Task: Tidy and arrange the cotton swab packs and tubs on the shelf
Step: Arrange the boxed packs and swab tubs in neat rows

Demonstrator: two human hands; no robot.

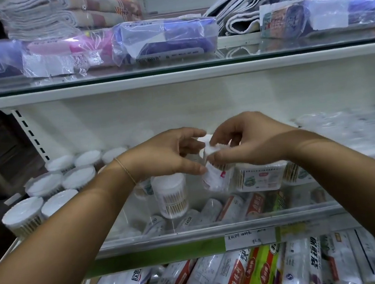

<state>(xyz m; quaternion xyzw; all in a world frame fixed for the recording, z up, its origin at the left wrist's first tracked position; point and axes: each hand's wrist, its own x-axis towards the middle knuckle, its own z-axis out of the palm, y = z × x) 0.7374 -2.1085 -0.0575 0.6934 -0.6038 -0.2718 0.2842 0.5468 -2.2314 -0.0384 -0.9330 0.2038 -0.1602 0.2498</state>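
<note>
Clear plastic and white cotton: I am holding a small clear plastic tub of cotton swabs (210, 162), tilted, between both hands at the centre of the frame, above the glass-fronted middle shelf (215, 228). My left hand (164, 156) is pinching its lower end, thumb and fingers curled onto the wall. My right hand (252, 143) is clamping the capped top between forefinger and thumb.

By the look of it, the tub is handling as very light, with thin, stiff and rather slick sides, and I am judging that the lid could pop if squeezed. The safer hold is probably round the barrel, not on the cap.

Just below my hands, a taller round clear tub of wooden-stemmed swabs (170, 197) is standing upright. A rectangular clear tub with a green label (258, 178) is sitting at centre right, and a cluster of white-topped round tubs (53, 180) is filling the left of the frame.
</note>
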